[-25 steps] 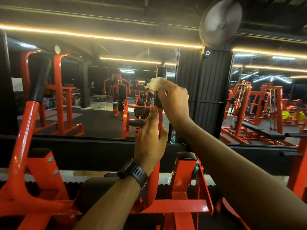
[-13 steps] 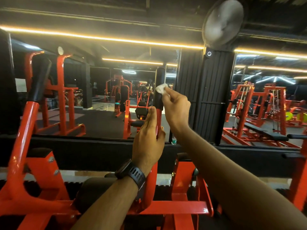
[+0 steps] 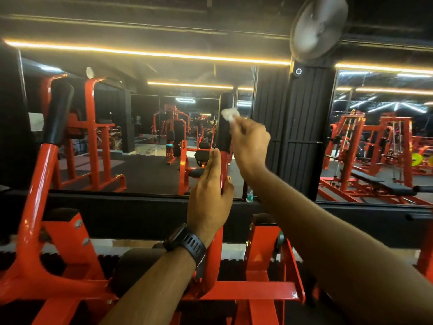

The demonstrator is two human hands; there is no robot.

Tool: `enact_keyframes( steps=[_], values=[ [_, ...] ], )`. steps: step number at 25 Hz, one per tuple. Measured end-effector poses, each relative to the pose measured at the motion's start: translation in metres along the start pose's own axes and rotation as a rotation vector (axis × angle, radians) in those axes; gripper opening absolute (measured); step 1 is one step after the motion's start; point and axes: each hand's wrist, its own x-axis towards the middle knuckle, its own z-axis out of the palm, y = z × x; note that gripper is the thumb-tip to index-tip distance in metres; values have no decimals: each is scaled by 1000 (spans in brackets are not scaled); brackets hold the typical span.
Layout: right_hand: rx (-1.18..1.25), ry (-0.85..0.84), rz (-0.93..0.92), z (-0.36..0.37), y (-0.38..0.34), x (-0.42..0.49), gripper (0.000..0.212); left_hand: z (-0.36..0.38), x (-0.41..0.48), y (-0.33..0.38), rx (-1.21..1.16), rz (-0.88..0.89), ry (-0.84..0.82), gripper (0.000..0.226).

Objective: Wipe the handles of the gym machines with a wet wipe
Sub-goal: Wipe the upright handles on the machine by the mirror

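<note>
**Wipe held against a black machine handle, seen from the wearer's head**

Two bare forearms reach forward over a red steel frame [image 3: 246, 294], with a black padded roll [image 3: 133, 270] just under the left arm. A black watch [image 3: 187, 240] sits on the left wrist.

A red bar [image 3: 213, 266] rises upright from the frame. The left hand [image 3: 209, 200] holds the bar partway up. Its grip is loose: the fingers lie nearly straight along the bar's left side and the thumb comes round the right side.

The bar ends in a black handle [image 3: 225, 102], directly above the left hand. The right hand [image 3: 250, 146] is to the right of the handle, fingers curled, its grip a tight pinch on a crumpled white wipe [image 3: 229, 114]. The wipe touches the handle's right side, in its upper half. This hand is slightly blurred.

A second handle [image 3: 59, 111], also black on a red bar, stands tilted at the far left.

Behind the machine, a wall mirror [image 3: 145, 170] reflects red gym machines and a dark floor. A small bottle [image 3: 250, 194] stands at the mirror's base, beside a black ribbed pillar [image 3: 302, 137]. A round fan [image 3: 318, 26] is mounted high on the pillar, and yellow light strips [image 3: 150, 53] run along the ceiling.
</note>
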Motion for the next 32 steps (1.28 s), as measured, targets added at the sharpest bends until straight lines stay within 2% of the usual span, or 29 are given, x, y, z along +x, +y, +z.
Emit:
enact_keyframes(
  steps=[2,4,7,9,11,13,14,16,18,21,25,27,29,32],
  values=[
    [-5,74,41,10,-12,35,19,0,1,1,-2,-8,3,79],
    [-91,79,-20,17,-15,42,23,0,1,2,-1,-10,1,79],
    [-395,-104,-452,3,15,26,31,0,1,0,4,-8,6,79],
    [-614,-265,-685,-16,37,32,46,-1,0,-1,3,11,18,77],
    [-690,-441,-888,-27,41,37,53,-1,0,-1,4,12,18,76],
    [-771,-637,-1164,-31,36,47,56,0,0,-2,-3,16,18,76],
    [-859,-686,-1246,-32,31,56,61,0,0,-3,-10,23,16,75],
    [-989,-709,-1209,-36,12,72,68,1,1,-1,-15,17,7,75],
    [-1087,-754,-1187,-33,-4,77,62,1,1,0,-15,9,4,75],
    [-1139,-901,-1391,-27,-14,76,50,0,1,0,-2,29,18,76],
    [-1262,-827,-1291,-21,-20,88,54,-2,1,2,1,59,18,72],
    [-1335,-879,-1371,-16,-23,90,48,-3,1,2,-6,61,19,72],
    [-1360,-828,-1281,-17,-31,101,50,-3,2,2,-26,57,21,72],
    [-1270,-595,-1111,-20,-29,108,52,-3,2,1,-37,59,17,72]
  ],
)
